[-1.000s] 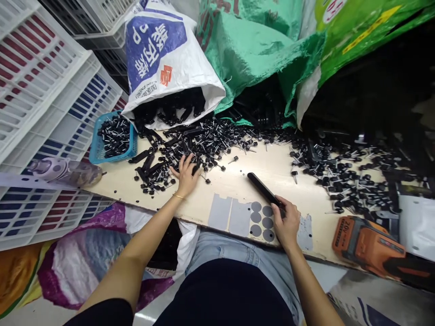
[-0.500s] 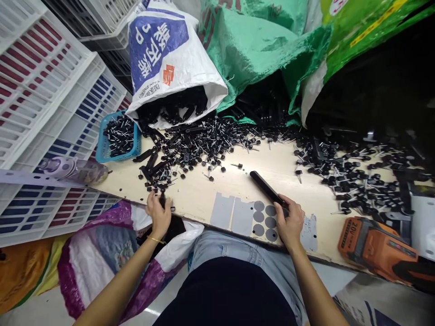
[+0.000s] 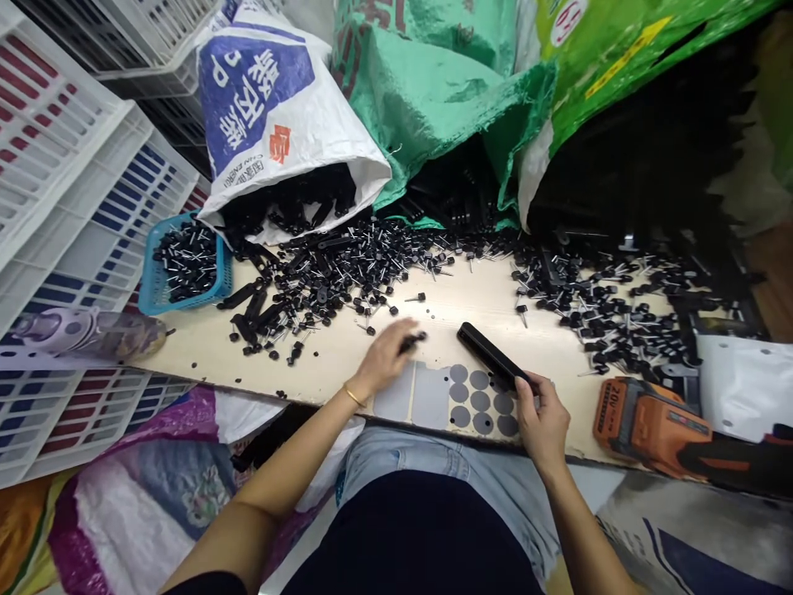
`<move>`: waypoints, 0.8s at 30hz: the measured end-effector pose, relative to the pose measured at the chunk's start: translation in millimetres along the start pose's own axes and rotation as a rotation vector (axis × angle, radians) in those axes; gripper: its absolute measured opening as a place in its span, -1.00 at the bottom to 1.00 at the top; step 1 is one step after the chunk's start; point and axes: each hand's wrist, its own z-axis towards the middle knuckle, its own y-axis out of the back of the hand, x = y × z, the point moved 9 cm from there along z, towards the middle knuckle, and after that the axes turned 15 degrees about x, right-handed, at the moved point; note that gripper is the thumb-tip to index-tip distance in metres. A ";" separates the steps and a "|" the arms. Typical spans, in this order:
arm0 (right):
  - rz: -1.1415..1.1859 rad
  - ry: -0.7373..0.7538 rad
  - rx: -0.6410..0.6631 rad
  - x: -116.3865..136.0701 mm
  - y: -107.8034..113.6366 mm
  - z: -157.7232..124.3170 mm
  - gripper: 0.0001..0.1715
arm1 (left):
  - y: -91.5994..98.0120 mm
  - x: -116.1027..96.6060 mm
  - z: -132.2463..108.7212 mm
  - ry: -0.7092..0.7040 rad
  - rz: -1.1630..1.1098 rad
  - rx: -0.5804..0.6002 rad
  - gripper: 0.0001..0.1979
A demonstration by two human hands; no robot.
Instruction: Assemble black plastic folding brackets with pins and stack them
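Note:
My left hand [image 3: 385, 357], blurred by motion, pinches a small black part [image 3: 413, 340] above the grey patches on the bench. My right hand [image 3: 543, 420] is wrapped round the near end of a long black bar [image 3: 492, 351], which points away to the upper left. A gap separates the small part from the bar's far end. Behind both hands lies a heap of black knobs with metal pins [image 3: 365, 258]. One loose knob [image 3: 420, 297] sits just beyond my left hand. Grey round stickers [image 3: 479, 401] show between my hands.
A blue basket [image 3: 149, 277] of pinned knobs stands at the left. White [image 3: 322, 116] and green [image 3: 427, 99] sacks of black parts lie behind. An orange power tool [image 3: 650, 426] rests at the right, near more knobs [image 3: 625, 322]. White crates [image 3: 87, 157] rise at the left.
My left hand has moved right from the bench's front left edge, bringing a small black part near the bar. My right hand still holds the bar. The view has shifted slightly.

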 end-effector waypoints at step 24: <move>0.273 0.156 0.358 64.8 -40.5 40.7 -0.64 | -27.1 -12.4 0.8 0.250 -0.079 0.019 -0.77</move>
